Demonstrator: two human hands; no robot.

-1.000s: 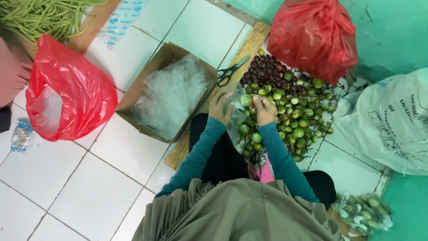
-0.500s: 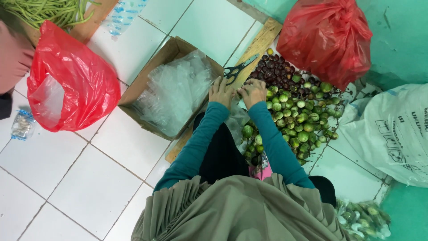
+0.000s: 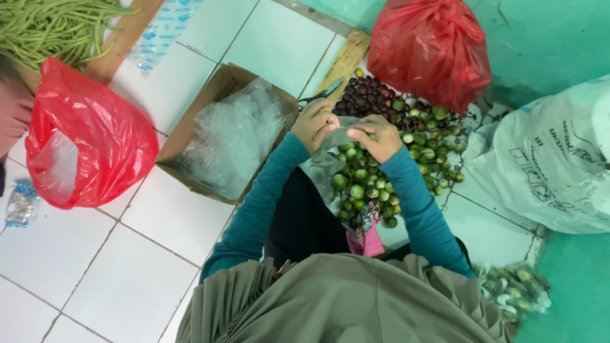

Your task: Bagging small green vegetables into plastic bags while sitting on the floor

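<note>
My left hand (image 3: 313,124) and my right hand (image 3: 377,136) pinch the top of a clear plastic bag (image 3: 356,187) that hangs between my arms, filled with small round green eggplants. Both hands sit close together over a heap of green eggplants (image 3: 429,143) and dark purple ones (image 3: 368,100) on the floor. Black scissors (image 3: 321,95) lie just beyond my left hand.
A cardboard box of clear plastic bags (image 3: 229,136) stands to the left. Red plastic bags lie at the left (image 3: 89,136) and top right (image 3: 429,47). A white sack (image 3: 549,162) is at the right, long beans (image 3: 47,25) top left, a filled bag (image 3: 515,289) bottom right.
My hands came together and rose to the top of the bag; the filled bag now hangs lower between my arms.
</note>
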